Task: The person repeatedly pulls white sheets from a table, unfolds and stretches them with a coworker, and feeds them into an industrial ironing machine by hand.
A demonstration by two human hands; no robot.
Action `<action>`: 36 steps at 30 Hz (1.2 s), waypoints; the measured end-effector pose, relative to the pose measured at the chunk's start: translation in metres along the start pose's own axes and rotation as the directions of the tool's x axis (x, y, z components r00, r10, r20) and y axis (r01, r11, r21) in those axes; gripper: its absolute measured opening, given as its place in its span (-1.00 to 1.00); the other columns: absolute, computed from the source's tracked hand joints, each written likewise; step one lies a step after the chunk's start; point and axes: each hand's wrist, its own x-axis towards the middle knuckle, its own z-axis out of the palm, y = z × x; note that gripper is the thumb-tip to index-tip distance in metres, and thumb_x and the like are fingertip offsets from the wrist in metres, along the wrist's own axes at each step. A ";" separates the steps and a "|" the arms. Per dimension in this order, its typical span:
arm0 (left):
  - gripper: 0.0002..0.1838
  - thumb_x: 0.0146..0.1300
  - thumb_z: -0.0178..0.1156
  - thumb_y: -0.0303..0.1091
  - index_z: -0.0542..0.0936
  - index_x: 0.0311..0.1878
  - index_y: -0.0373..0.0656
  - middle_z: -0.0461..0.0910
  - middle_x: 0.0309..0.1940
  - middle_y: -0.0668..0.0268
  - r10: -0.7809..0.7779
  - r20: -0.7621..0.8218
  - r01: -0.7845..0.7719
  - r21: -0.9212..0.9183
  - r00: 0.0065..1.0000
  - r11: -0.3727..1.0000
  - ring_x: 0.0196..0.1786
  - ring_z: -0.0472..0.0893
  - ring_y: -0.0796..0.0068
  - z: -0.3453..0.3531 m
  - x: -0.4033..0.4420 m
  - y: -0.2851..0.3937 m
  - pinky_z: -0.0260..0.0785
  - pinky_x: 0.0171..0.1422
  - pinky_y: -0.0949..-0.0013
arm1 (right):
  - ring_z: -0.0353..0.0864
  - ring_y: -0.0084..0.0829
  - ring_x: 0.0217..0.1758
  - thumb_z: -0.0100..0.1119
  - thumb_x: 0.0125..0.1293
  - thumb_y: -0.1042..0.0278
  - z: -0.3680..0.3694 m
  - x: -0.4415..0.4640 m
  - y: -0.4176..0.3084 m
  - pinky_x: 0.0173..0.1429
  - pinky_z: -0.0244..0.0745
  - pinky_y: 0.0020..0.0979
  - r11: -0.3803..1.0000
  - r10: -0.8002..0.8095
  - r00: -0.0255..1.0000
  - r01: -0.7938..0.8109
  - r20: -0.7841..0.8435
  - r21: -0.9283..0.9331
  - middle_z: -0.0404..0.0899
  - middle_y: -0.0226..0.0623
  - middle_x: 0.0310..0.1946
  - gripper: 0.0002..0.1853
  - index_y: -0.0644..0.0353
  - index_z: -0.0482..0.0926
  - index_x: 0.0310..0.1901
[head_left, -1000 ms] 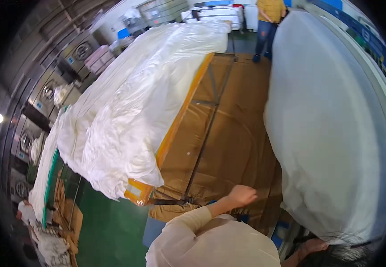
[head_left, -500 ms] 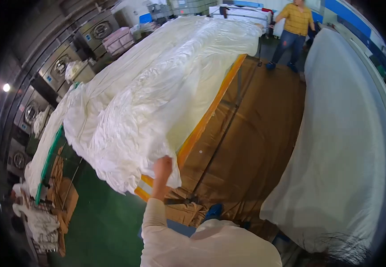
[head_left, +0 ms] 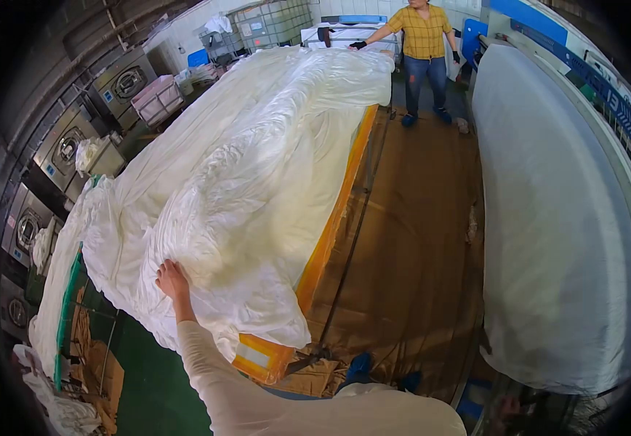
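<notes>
A large white sheet (head_left: pixel 257 240) lies wrinkled and bunched over a long table with a yellow-orange edge (head_left: pixel 330 236). My left hand (head_left: pixel 174 280) reaches across its near end, with the fingers curled into the gathered folds. The near right corner of the cloth (head_left: pixel 286 327) lies loose over the table's end, beside a pale patch on the orange edging. My right hand is out of view.
A co-worker in a yellow shirt (head_left: pixel 423 33) stands at the far end, one gloved hand at the cloth. A long machine draped in white (head_left: pixel 555 218) runs along the right. Brown sheeting (head_left: pixel 410 240) covers the floor between. Washing machines (head_left: pixel 65 149) and carts line the left.
My left hand has let go of the near right corner and moved left onto the bunched folds. The sheet spreads wider near me. The co-worker has extended an arm toward the far end.
</notes>
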 end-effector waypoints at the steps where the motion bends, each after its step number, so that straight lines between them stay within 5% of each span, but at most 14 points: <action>1: -0.79 0.19 0.08 -0.19 0.46 -0.20 -0.10 0.51 -0.18 0.25 0.006 0.052 0.000 -0.124 0.999 0.992 -0.04 0.44 0.21 0.019 0.013 -0.013 0.30 -0.10 0.24 | 0.49 -0.43 -0.36 0.02 0.31 0.29 0.009 0.006 -0.012 -0.28 0.45 -0.34 1.000 0.000 1.000 0.000 0.001 0.002 0.54 -0.29 -0.32 -0.85 0.15 0.52 -0.24; 3: -0.75 0.27 0.02 -0.15 0.47 -0.35 -0.14 0.54 -0.31 0.31 0.040 0.156 0.019 -0.359 0.987 0.933 -0.19 0.49 0.29 0.045 0.028 -0.032 0.30 -0.18 0.33 | 0.44 -0.53 -0.56 0.00 0.33 0.26 -0.019 0.034 -0.067 -0.46 0.36 -0.47 0.142 0.367 0.849 -0.456 0.381 0.879 0.47 -0.33 -0.59 -0.76 0.26 0.50 -0.38; 9: -0.68 0.27 0.09 -0.13 0.54 -0.34 -0.25 0.52 -0.44 0.45 -0.187 0.204 0.239 -0.953 0.961 0.189 -0.34 0.41 0.68 -0.127 0.024 0.045 0.24 -0.24 0.52 | 0.44 -0.65 -0.53 0.09 0.28 0.37 -0.099 0.099 -0.190 -0.47 0.37 -0.57 -0.079 0.328 0.900 -0.276 0.287 0.958 0.48 -0.46 -0.56 -0.86 0.25 0.51 -0.35; 17: -0.90 0.11 0.16 -0.56 0.47 -0.43 -0.13 0.34 -0.54 0.57 0.270 -0.009 0.142 -0.833 0.963 -0.535 -0.42 0.31 0.80 -0.303 -0.083 0.184 0.13 -0.32 0.67 | 0.55 -0.57 -0.24 0.27 0.10 0.45 -0.260 0.171 -0.381 -0.13 0.49 -0.53 -0.103 -0.400 0.908 0.090 -0.124 0.991 0.56 -0.35 -0.32 -0.63 0.22 0.47 -0.02; 23: -0.85 0.12 0.16 -0.54 0.36 -0.37 -0.16 0.30 -0.58 0.54 0.626 0.048 0.393 -0.814 0.779 -0.428 -0.51 0.29 0.78 -0.308 -0.200 0.269 0.12 -0.49 0.60 | 0.49 -0.41 -0.11 0.26 0.10 0.37 -0.339 0.173 -0.508 0.09 0.43 -0.38 -0.386 -0.558 0.553 0.486 -0.618 0.784 0.50 -0.26 -0.21 -0.41 0.19 0.23 0.16; 24: -0.85 0.12 0.16 -0.54 0.36 -0.37 -0.16 0.30 -0.58 0.54 0.610 0.059 0.390 -0.816 0.790 -0.427 -0.51 0.29 0.78 -0.302 -0.200 0.265 0.12 -0.49 0.60 | 0.49 -0.42 -0.11 0.22 0.14 0.33 -0.386 0.168 -0.516 0.07 0.43 -0.38 -0.496 -0.404 0.884 0.006 -0.237 0.868 0.47 -0.30 -0.24 -0.49 0.17 0.27 0.11; 25: -0.86 0.12 0.16 -0.53 0.37 -0.35 -0.19 0.33 -0.55 0.50 0.639 0.048 0.376 -0.842 0.768 -0.388 -0.49 0.32 0.75 -0.294 -0.203 0.264 0.17 -0.45 0.59 | 0.48 -0.42 -0.10 0.18 0.18 0.29 -0.429 0.167 -0.519 0.05 0.44 -0.38 -0.638 -0.295 0.910 -0.414 0.290 0.650 0.44 -0.34 -0.27 -0.58 0.15 0.32 0.05; 26: -0.87 0.12 0.15 -0.53 0.38 -0.33 -0.21 0.37 -0.51 0.45 0.667 0.037 0.356 -0.867 0.744 -0.349 -0.47 0.36 0.72 -0.289 -0.205 0.263 0.21 -0.42 0.58 | 0.47 -0.43 -0.09 0.14 0.22 0.25 -0.459 0.152 -0.512 0.04 0.44 -0.39 -0.767 -0.273 0.613 -0.604 0.741 0.217 0.41 -0.38 -0.29 -0.66 0.13 0.36 -0.01; 27: -0.86 0.11 0.15 -0.52 0.38 -0.30 -0.24 0.40 -0.48 0.41 0.696 0.025 0.331 -0.892 0.718 -0.309 -0.45 0.40 0.69 -0.286 -0.206 0.260 0.26 -0.38 0.56 | 0.47 -0.43 -0.09 0.14 0.22 0.25 -0.433 0.159 -0.508 0.04 0.44 -0.39 -0.760 -0.283 0.613 -0.613 0.737 0.218 0.41 -0.38 -0.29 -0.66 0.13 0.36 -0.01; 28: -0.86 0.11 0.15 -0.52 0.38 -0.30 -0.24 0.40 -0.48 0.41 0.688 0.029 0.324 -0.896 0.725 -0.303 -0.45 0.40 0.69 -0.285 -0.208 0.250 0.26 -0.38 0.56 | 0.47 -0.42 -0.07 0.10 0.25 0.28 -0.384 0.175 -0.502 0.06 0.43 -0.35 -0.688 -0.443 0.874 -0.475 0.200 0.549 0.43 -0.36 -0.26 -0.70 0.11 0.36 -0.02; 29: -0.82 0.12 0.14 -0.52 0.39 -0.22 -0.27 0.43 -0.37 0.31 0.576 -0.012 0.196 -0.935 0.817 -0.296 -0.34 0.44 0.62 -0.284 -0.209 0.235 0.30 -0.28 0.54 | 0.46 -0.42 -0.04 0.06 0.28 0.30 -0.372 0.191 -0.490 0.08 0.42 -0.32 -0.680 -0.574 0.719 -0.151 -0.392 0.718 0.44 -0.34 -0.22 -0.75 0.08 0.37 -0.03; 32: -0.58 0.13 0.13 -0.46 0.33 0.07 -0.34 0.42 -0.05 0.09 0.245 -0.297 -0.346 -0.920 0.923 0.186 -0.01 0.45 0.39 -0.259 -0.204 0.184 0.33 0.04 0.39 | 0.43 -0.32 0.09 -0.07 0.35 0.21 -0.399 0.228 -0.437 0.17 0.36 -0.26 -0.806 -0.329 0.907 -0.414 0.261 0.422 0.44 -0.26 0.03 -0.65 0.17 0.35 0.10; 35: -0.44 0.16 0.17 -0.35 0.23 0.18 -0.36 0.36 0.04 0.09 0.047 -0.254 -0.253 -0.896 0.966 0.363 0.07 0.39 0.29 -0.180 -0.221 0.165 0.25 0.17 0.28 | 0.42 -0.29 0.12 -0.11 0.37 0.17 -0.431 0.245 -0.377 0.20 0.33 -0.23 -0.937 -0.283 0.958 -0.268 -0.040 0.223 0.43 -0.26 0.08 -0.61 0.19 0.36 0.13; 36: -0.38 0.16 0.18 -0.26 0.20 0.21 -0.36 0.32 0.09 0.11 0.061 0.187 0.182 -0.980 0.980 0.082 0.08 0.38 0.26 -0.147 -0.236 0.162 0.22 0.20 0.26 | 0.42 -0.29 0.12 -0.11 0.36 0.16 -0.441 0.241 -0.367 0.20 0.33 -0.23 -0.949 -0.264 0.963 -0.248 -0.060 0.197 0.44 -0.26 0.07 -0.61 0.19 0.38 0.12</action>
